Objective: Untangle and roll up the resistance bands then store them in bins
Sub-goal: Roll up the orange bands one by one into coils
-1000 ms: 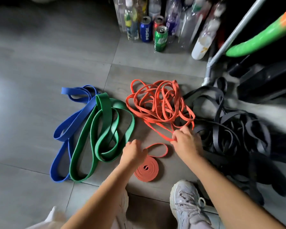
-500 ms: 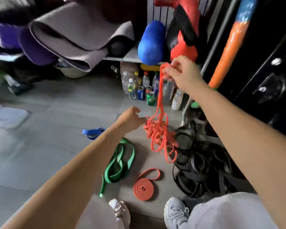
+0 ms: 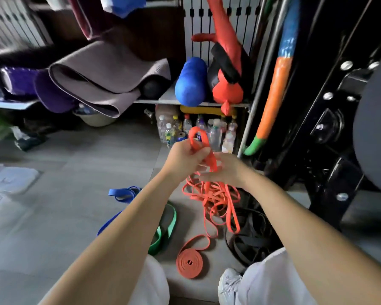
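1. The view looks down from the person's head, over two bare forearms, to a grey tiled floor point(image 3: 64, 205) in a cluttered gym storage corner.
2. The left hand point(image 3: 181, 158) is raised mid-scene, its fingers curled tightly round the tangled orange band point(image 3: 214, 201). One loop of the band stands up above the knuckles.
3. The right hand point(image 3: 228, 171) is just to the right and touches the left. Its fingers are curled round several strands of the same band.
4. The rest of that band hangs below both hands in a loose knot of thin loops. It is unclear whether the lowest loops reach the floor.
5. A rolled orange band point(image 3: 190, 263) lies flat on the floor near the person, between their legs. A loose tail curves out from it on the far side.
6. To the left of the coil, a green band point(image 3: 166, 227) and a blue band point(image 3: 123, 192) lie on the floor, both partly hidden by the left forearm.
7. To the right of the coil is a heap of black bands point(image 3: 249, 238), under the hanging tangle and partly covered by the person's pale trouser leg.
8. A white shoe point(image 3: 229, 282) shows at the near right.
9. Farther off, bottles point(image 3: 214, 130) stand on the floor under a shelf point(image 3: 169, 100).
10. The shelf holds rolled mats point(image 3: 101, 84), a blue roller point(image 3: 191, 82) and a red padded bag point(image 3: 227, 84).
11. At the right are a black metal frame point(image 3: 339, 128) and a leaning padded pole point(image 3: 275, 95), coloured blue, orange and green.
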